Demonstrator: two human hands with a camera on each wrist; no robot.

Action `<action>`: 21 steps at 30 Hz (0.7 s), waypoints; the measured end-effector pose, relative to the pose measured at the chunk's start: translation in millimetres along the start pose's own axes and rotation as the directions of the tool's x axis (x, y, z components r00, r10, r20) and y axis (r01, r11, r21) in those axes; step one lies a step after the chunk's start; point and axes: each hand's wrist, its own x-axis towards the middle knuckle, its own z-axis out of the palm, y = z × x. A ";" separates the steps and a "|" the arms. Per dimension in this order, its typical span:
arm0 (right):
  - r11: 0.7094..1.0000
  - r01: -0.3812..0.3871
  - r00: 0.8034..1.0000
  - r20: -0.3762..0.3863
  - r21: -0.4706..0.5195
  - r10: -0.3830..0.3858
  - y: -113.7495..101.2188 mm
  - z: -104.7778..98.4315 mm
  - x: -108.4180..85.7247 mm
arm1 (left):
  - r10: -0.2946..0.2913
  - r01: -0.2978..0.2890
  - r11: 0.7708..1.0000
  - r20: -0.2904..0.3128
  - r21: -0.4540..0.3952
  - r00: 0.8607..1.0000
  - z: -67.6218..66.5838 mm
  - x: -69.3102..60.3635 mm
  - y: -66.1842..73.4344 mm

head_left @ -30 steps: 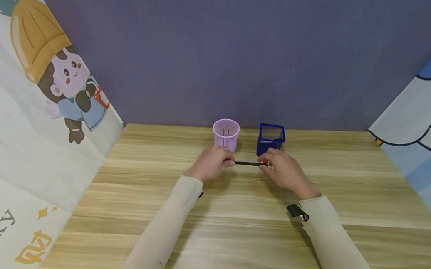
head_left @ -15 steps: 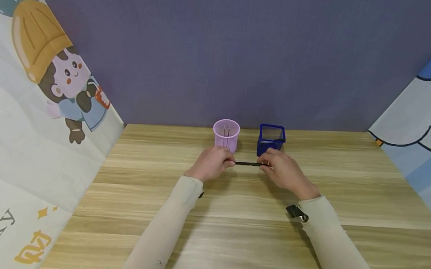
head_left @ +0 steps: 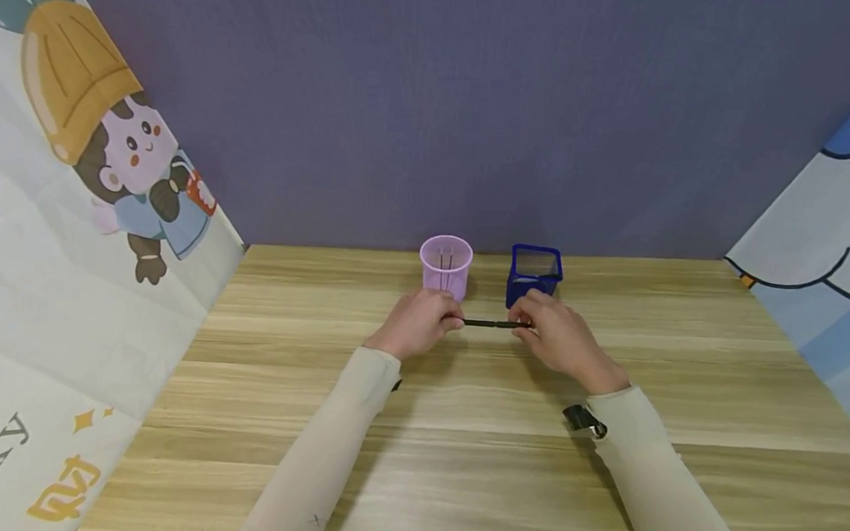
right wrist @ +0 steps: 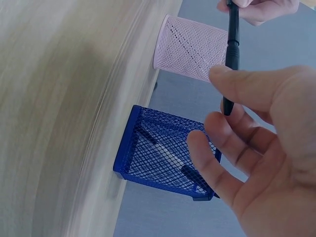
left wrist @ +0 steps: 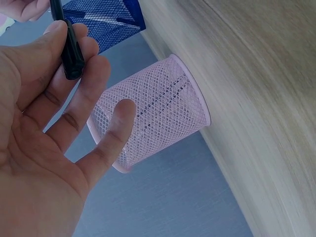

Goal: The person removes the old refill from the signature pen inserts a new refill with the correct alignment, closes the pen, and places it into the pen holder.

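A black pen [head_left: 489,323] is held level above the table between both hands. My left hand [head_left: 419,321] pinches one end between thumb and fingers; in the left wrist view its little finger points away from the pen. On the other end, my right hand [head_left: 559,334] grips the pen, and its pointed tip [right wrist: 227,106] shows below the thumb in the right wrist view. Just behind the left hand stands a round pink mesh pen cup [left wrist: 158,111]. Behind the right hand is a square blue mesh pen holder [right wrist: 148,168], partly hidden by the fingers in the head view.
Thin dark lines, perhaps sticks, show inside the pink cup. A dark and white pen-like item [right wrist: 168,155] leans inside the blue holder. A grey-blue panel [head_left: 436,110] rises behind the wooden table [head_left: 454,481], with printed white sheets [head_left: 24,287] at the sides.
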 end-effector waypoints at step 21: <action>0.999 -0.024 1.000 -0.005 0.026 0.024 0.3 1.1 0.5 | 0.003 -0.003 1.000 -0.009 -0.005 1.000 -1.5 -0.5 2.2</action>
